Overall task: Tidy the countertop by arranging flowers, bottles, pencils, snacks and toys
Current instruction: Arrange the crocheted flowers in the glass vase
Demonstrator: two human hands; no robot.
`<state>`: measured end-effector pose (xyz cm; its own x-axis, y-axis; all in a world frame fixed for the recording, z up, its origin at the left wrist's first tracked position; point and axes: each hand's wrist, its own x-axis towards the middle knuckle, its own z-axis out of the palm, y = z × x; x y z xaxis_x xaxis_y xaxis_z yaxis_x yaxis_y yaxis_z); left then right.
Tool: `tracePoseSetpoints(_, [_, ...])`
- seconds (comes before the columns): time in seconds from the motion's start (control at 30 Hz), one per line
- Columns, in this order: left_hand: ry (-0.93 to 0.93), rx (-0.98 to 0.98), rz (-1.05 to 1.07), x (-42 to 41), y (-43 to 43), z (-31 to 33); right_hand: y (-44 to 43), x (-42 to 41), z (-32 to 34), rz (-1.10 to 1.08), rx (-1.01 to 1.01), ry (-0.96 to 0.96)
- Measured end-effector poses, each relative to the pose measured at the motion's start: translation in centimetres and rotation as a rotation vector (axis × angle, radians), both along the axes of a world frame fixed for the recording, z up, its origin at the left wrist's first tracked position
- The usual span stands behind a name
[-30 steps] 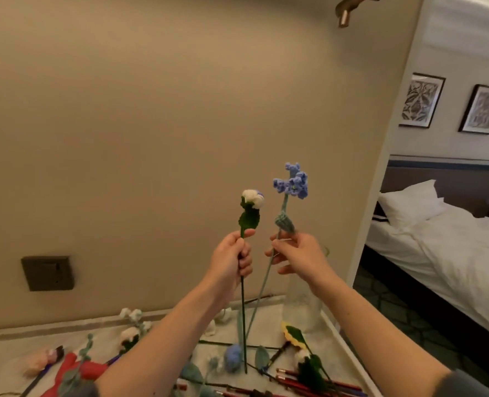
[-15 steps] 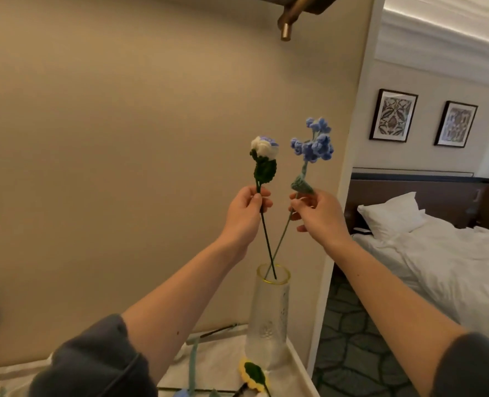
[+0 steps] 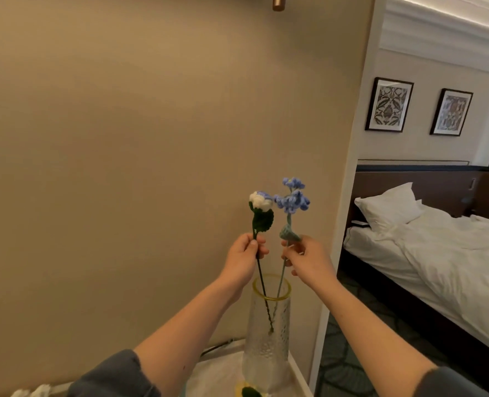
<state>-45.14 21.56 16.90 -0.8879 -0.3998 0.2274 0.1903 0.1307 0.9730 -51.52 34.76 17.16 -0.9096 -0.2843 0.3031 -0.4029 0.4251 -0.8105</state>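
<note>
My left hand (image 3: 242,260) grips the dark green stem of a white crochet flower (image 3: 261,201). A blue crochet flower (image 3: 292,199) is pinched by its pale stem in my right hand (image 3: 309,260). Both stems run down through the yellow-rimmed mouth of a tall ribbed glass vase (image 3: 267,339), which stands at the right end of the white countertop (image 3: 217,373). The stem tips reach about halfway down inside the vase. Both hands hover just above its rim.
A beige wall rises right behind the vase. A yellow flower (image 3: 247,391) lies at the vase's foot and white flowers (image 3: 31,392) sit at the lower left edge. Right of the counter, a doorway opens onto a bed (image 3: 438,253).
Both hands have come down with the flowers, so the stems now sit deeper inside the vase. The view has shifted; most of the countertop clutter is out of sight.
</note>
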Motion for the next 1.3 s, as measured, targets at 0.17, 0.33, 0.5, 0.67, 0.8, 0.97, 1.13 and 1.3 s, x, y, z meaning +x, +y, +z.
tracePoseSetpoints(0.17, [-0.083, -0.003, 0.047, -0.9, -0.4, -4.2, 0.1, -0.2, -4.1, -0.055, 0.035, -0.043])
tracePoseSetpoints(0.33, [-0.178, -0.003, 0.073, -1.5, -0.3, -6.6, -0.4, -0.6, -6.0, -0.059, -0.006, -0.079])
tracePoseSetpoints(0.5, [-0.190, 0.017, 0.087, -1.6, 0.3, -7.7, -1.0, -0.7, -7.5, -0.059, -0.062, -0.137])
tracePoseSetpoints(0.67, [-0.212, 0.038, 0.108, -1.6, 0.3, -8.2, -1.2, -0.6, -8.1, -0.029, -0.181, -0.266])
tracePoseSetpoints(0.8, [-0.221, 0.069, 0.101, -1.3, 0.4, -8.3, -1.7, -0.4, -8.1, -0.009, -0.224, -0.376])
tracePoseSetpoints(0.97, [-0.264, 0.051, 0.084, -0.3, 0.0, -8.2, -1.8, 0.5, -8.0, -0.047, -0.224, -0.367])
tracePoseSetpoints(1.13, [-0.269, 0.027, 0.109, 2.1, -1.2, -7.7, -1.9, 3.0, -7.5, -0.134, -0.256, -0.141])
tracePoseSetpoints(1.3, [-0.264, 0.097, 0.100, 6.0, -3.2, -7.5, -2.8, 8.0, -6.4, -0.072, -0.376, 0.194])
